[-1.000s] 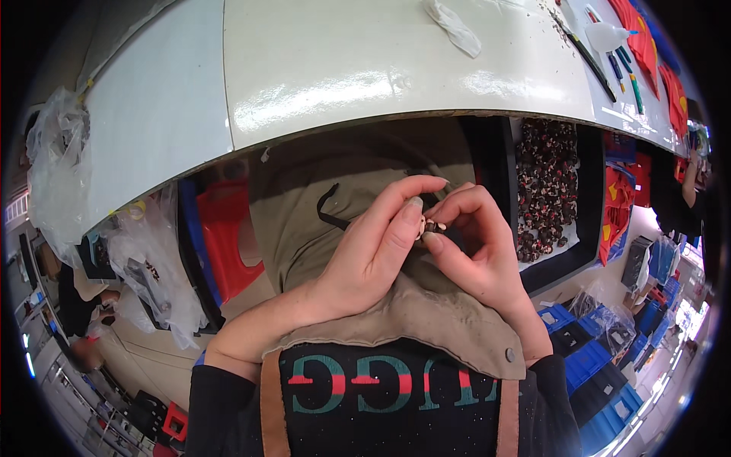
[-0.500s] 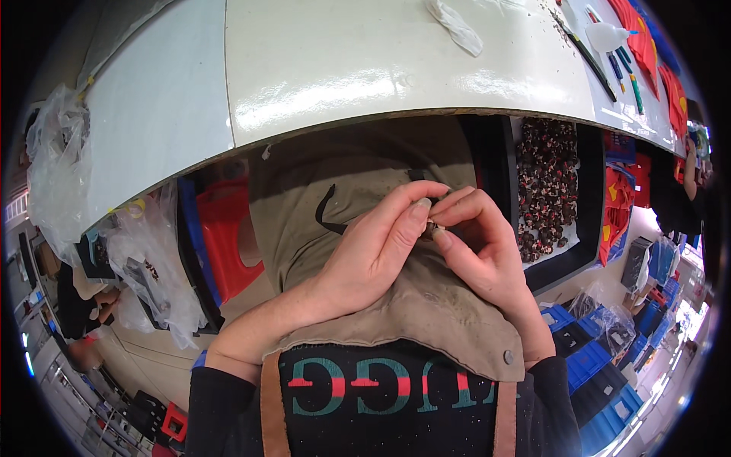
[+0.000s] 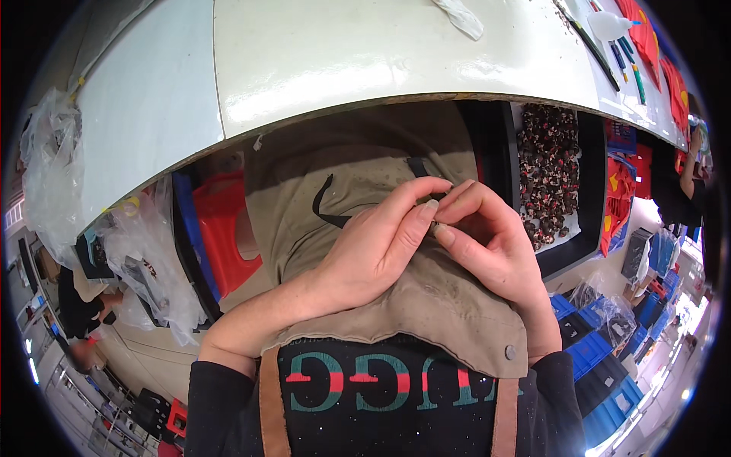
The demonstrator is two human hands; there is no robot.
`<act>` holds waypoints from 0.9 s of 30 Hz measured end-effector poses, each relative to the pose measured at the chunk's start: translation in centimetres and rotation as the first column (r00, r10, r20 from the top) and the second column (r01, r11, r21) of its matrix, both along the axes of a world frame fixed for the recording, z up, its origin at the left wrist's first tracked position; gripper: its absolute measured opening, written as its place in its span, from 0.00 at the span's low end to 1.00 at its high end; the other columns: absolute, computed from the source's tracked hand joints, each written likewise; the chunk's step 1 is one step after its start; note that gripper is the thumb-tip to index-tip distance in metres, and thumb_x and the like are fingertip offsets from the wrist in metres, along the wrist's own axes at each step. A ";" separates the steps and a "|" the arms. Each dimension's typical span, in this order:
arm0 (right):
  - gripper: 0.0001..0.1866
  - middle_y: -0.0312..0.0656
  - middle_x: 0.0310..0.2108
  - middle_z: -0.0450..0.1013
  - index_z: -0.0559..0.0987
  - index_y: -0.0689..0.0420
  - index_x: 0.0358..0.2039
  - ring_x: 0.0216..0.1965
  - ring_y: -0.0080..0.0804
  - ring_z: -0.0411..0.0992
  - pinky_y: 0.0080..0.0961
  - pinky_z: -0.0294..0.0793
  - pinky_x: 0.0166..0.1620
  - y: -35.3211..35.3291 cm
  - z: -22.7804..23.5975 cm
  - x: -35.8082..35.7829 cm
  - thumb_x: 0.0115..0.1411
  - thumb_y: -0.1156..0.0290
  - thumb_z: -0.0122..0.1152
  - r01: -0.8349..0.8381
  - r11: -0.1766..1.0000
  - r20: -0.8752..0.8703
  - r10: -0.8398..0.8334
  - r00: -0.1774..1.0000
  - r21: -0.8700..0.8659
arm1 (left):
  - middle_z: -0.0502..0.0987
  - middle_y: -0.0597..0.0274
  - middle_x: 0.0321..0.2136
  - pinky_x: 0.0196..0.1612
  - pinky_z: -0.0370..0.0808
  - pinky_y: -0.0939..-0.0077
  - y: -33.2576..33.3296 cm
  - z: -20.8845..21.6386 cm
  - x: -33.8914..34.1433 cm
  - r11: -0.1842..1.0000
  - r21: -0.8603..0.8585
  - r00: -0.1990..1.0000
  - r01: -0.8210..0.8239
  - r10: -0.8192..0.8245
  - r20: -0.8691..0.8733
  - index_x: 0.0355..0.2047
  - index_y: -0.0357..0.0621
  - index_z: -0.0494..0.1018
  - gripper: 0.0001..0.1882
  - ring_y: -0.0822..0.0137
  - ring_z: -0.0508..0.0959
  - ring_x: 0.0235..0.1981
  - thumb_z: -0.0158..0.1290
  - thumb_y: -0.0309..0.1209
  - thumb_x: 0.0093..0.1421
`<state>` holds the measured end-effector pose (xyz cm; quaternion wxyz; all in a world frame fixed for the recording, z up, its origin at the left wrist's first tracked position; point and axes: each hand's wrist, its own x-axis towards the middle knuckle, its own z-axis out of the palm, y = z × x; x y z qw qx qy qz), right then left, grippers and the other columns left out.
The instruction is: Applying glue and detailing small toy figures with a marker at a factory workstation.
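Note:
My left hand (image 3: pixel 381 240) and my right hand (image 3: pixel 491 244) meet over my lap with their fingertips together. Both are closed in a pinch around a tiny dark piece (image 3: pixel 433 227), mostly covered by the fingers, so its kind cannot be made out. Beneath them spreads a khaki apron (image 3: pixel 293 198) with a black strap (image 3: pixel 324 202). Close to the right hand, a black tray (image 3: pixel 563 263) holds many small dark, red and cream pieces (image 3: pixel 550 171) on a white liner.
The white tabletop (image 3: pixel 304 68) curves across in front of me. On its far right lie a white squeeze bottle (image 3: pixel 609 27), tweezers (image 3: pixel 594 55) and several slim tools. A red stool (image 3: pixel 225 228) and plastic bags (image 3: pixel 145 259) are at left; blue crates (image 3: pixel 590 354) stand at right.
My hands stay together, with the right fingers curled slightly differently. Less of the small piece shows between the fingertips. The whole view has shifted a little.

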<state>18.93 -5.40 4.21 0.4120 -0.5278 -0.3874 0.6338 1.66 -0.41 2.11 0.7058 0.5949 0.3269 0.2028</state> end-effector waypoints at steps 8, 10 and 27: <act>0.08 0.38 0.35 0.66 0.68 0.61 0.34 0.39 0.21 0.66 0.18 0.66 0.45 -0.1 0.8 -1.0 0.54 0.81 0.56 0.067 0.989 0.033 -0.063 0.997 -0.135 | 0.73 0.60 0.32 0.37 0.69 0.76 0.4 0.3 -0.6 0.963 -0.269 0.999 -0.027 0.032 0.012 0.52 0.40 0.61 0.18 0.70 0.72 0.33 0.36 0.38 0.67; 0.08 0.39 0.36 0.66 0.68 0.61 0.35 0.39 0.22 0.66 0.19 0.66 0.45 -0.3 0.4 -0.8 0.54 0.81 0.56 0.044 0.996 0.085 -0.037 0.996 -0.077 | 0.71 0.63 0.31 0.36 0.68 0.79 0.3 0.0 -1.1 0.960 -0.279 0.999 -0.020 0.031 0.034 0.52 0.41 0.61 0.19 0.73 0.70 0.31 0.36 0.38 0.67; 0.07 0.44 0.37 0.68 0.70 0.62 0.31 0.40 0.27 0.67 0.23 0.65 0.47 -1.4 0.2 -0.7 0.52 0.84 0.56 0.034 0.989 0.189 -0.061 0.980 0.142 | 0.68 0.68 0.30 0.34 0.67 0.88 0.1 0.4 -1.1 0.960 -0.273 0.996 0.069 -0.052 0.071 0.52 0.40 0.64 0.17 0.80 0.67 0.29 0.37 0.34 0.67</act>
